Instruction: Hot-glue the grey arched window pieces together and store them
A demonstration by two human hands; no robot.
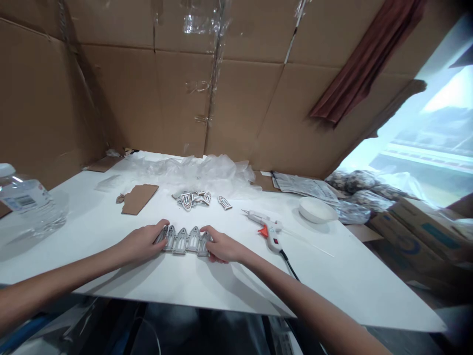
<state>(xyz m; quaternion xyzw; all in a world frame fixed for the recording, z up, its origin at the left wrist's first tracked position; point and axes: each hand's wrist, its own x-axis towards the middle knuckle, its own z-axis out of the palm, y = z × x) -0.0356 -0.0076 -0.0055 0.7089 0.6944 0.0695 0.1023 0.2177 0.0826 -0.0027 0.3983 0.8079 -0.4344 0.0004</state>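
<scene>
A row of joined grey arched pieces (181,241) stands near the front of the white table. My left hand (148,240) grips its left end between thumb and fingers. At the right end, my right hand (220,245) pinches the last arch, its lower fingers curled beneath. Behind the row lies a small pile of arched pieces (186,200), with one separate arched piece (224,202) to its right. A white glue gun (272,235) with an orange trigger rests right of my right hand.
Clear plastic bags (199,172) and a cardboard scrap (139,199) lie behind. A water bottle (31,204) is at the left, a white bowl (318,210) at the right. The glue gun's black cord (290,265) runs to the front edge. Cardboard walls (177,98) enclose the back.
</scene>
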